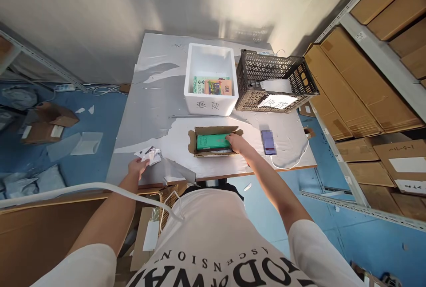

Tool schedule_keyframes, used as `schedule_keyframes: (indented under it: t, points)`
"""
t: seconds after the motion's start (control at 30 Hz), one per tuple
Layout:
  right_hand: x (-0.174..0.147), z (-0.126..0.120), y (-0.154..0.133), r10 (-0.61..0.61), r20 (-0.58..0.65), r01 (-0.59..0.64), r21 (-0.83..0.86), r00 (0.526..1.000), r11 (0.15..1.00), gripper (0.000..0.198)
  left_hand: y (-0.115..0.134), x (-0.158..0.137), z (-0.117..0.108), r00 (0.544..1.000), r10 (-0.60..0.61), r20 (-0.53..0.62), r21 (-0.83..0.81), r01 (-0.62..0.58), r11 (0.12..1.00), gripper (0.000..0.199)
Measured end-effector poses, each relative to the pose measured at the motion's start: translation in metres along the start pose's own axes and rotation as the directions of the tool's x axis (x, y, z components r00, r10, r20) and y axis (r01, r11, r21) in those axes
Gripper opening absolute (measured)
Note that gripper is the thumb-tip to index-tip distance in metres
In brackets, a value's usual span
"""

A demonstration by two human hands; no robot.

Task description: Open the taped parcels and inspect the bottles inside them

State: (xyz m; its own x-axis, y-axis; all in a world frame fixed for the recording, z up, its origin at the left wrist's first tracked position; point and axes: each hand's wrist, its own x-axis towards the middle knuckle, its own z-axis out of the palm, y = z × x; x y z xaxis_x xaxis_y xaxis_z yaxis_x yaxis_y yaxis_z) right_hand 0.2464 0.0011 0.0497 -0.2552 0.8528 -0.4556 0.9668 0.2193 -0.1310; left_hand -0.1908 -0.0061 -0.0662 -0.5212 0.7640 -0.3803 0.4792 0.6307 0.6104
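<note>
Against the right hand (236, 143), grip unclear, lies an oblong green box (211, 141); apart, the left hand (137, 167) pinches crumpled paper (154, 155).

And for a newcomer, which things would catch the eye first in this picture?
Probably the bright green rectangular package, lying in an open brown cardboard box near the middle, with the right hand at one end. Behind it, a white foam-like box stands beside a dark lattice plastic crate. Farther left, the left hand holds crumpled white paper.
</note>
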Motion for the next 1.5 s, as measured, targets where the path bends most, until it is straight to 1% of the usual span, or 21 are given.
schedule_keyframes:
  t: [0.1, 0.17, 0.23, 0.27, 0.3, 0.37, 0.43, 0.5, 0.53, 0.57, 0.63, 0.7, 0.77, 0.87, 0.97, 1.07, 1.17, 1.23, 1.33, 1.43, 1.5]
  points:
    - [0.004, 0.001, -0.001, 0.010, 0.008, -0.009, -0.031, 1.000, 0.999, 0.036, 0.001, 0.000, 0.001, 0.986, -0.131, -0.105, 0.095, 0.141, 0.986, 0.053]
    - [0.007, 0.002, 0.000, 0.009, 0.010, -0.008, -0.052, 1.000, 0.999, 0.037, 0.010, -0.002, 0.001, 0.974, -0.136, -0.180, 0.122, 0.159, 0.980, 0.066]
    - [0.010, 0.003, 0.001, 0.012, 0.017, -0.011, -0.071, 1.000, 0.997, 0.040, 0.028, -0.011, 0.002, 0.973, -0.019, -0.232, 0.142, 0.053, 0.988, 0.071]
    - [0.013, 0.004, 0.001, 0.017, 0.021, -0.015, -0.079, 1.000, 0.997, 0.042, 0.040, -0.019, 0.003, 0.969, 0.084, -0.234, 0.149, -0.050, 0.988, 0.069]
    - [0.016, 0.005, 0.001, 0.022, 0.026, -0.020, -0.088, 0.999, 0.996, 0.044, 0.054, -0.030, 0.005, 0.941, 0.269, -0.208, 0.157, -0.239, 0.958, 0.067]
    - [0.022, 0.007, 0.002, 0.034, 0.034, -0.031, -0.102, 0.999, 0.994, 0.048, 0.086, -0.058, 0.012, 0.808, 0.581, -0.095, 0.118, -0.571, 0.813, 0.055]
    - [0.029, 0.011, 0.002, 0.039, 0.032, -0.035, -0.114, 0.999, 0.993, 0.054, 0.118, -0.092, 0.022, 0.620, 0.772, 0.143, 0.067, -0.784, 0.617, 0.041]
    - [0.035, 0.015, 0.003, 0.037, 0.022, -0.034, -0.124, 0.999, 0.992, 0.062, 0.145, -0.124, 0.036, 0.394, 0.821, 0.413, 0.014, -0.904, 0.427, 0.037]
    - [0.037, 0.017, 0.003, 0.033, 0.015, -0.031, -0.130, 0.999, 0.991, 0.065, 0.154, -0.137, 0.045, 0.323, 0.805, 0.498, 0.016, -0.931, 0.364, 0.039]
    - [0.038, 0.019, 0.003, 0.029, 0.007, -0.028, -0.135, 1.000, 0.990, 0.066, 0.159, -0.148, 0.053, 0.286, 0.775, 0.564, 0.047, -0.948, 0.315, 0.041]
    - [0.039, 0.023, 0.002, 0.020, -0.007, -0.021, -0.144, 1.000, 0.989, 0.061, 0.161, -0.163, 0.068, 0.280, 0.691, 0.667, 0.137, -0.957, 0.256, 0.045]
    - [0.039, 0.028, 0.000, 0.021, -0.021, -0.024, -0.148, 1.000, 0.989, 0.052, 0.154, -0.171, 0.079, 0.318, 0.621, 0.716, 0.218, -0.947, 0.234, 0.042]
    - [0.037, 0.034, -0.003, 0.035, -0.036, -0.040, -0.150, 0.999, 0.988, 0.045, 0.144, -0.175, 0.085, 0.349, 0.602, 0.718, 0.263, -0.937, 0.230, 0.035]
    - [0.033, 0.041, -0.007, 0.048, -0.042, -0.054, -0.150, 0.998, 0.987, 0.043, 0.132, -0.179, 0.088, 0.371, 0.610, 0.700, 0.298, -0.928, 0.223, 0.033]
    - [0.030, 0.041, -0.005, 0.009, -0.014, -0.011, -0.141, 1.000, 0.990, 0.051, 0.128, -0.182, 0.090, 0.398, 0.601, 0.693, 0.335, -0.916, 0.222, 0.033]
    - [0.025, 0.028, 0.003, -0.053, 0.005, 0.053, -0.128, 0.999, 0.990, 0.063, 0.127, -0.183, 0.094, 0.420, 0.608, 0.674, 0.355, -0.906, 0.232, 0.035]
    - [0.016, 0.007, 0.012, -0.174, -0.080, 0.169, -0.059, 0.982, 0.984, 0.073, 0.127, -0.183, 0.096, 0.444, 0.608, 0.658, 0.369, -0.894, 0.254, 0.038]
    - [0.010, -0.002, 0.015, -0.255, -0.194, 0.264, 0.017, 0.947, 0.965, 0.073, 0.127, -0.183, 0.097, 0.447, 0.610, 0.654, 0.368, -0.893, 0.261, 0.038]
    - [0.003, 0.000, 0.011, -0.324, -0.298, 0.367, 0.096, 0.898, 0.925, 0.058, 0.128, -0.184, 0.096, 0.446, 0.616, 0.650, 0.362, -0.894, 0.265, 0.038]
    - [0.003, 0.012, 0.002, -0.315, -0.378, 0.389, 0.135, 0.870, 0.911, 0.046, 0.129, -0.184, 0.094, 0.424, 0.630, 0.651, 0.336, -0.904, 0.262, 0.038]
    - [0.006, 0.018, -0.001, -0.285, -0.415, 0.378, 0.162, 0.864, 0.911, 0.049, 0.129, -0.182, 0.092, 0.394, 0.650, 0.650, 0.294, -0.919, 0.263, 0.039]
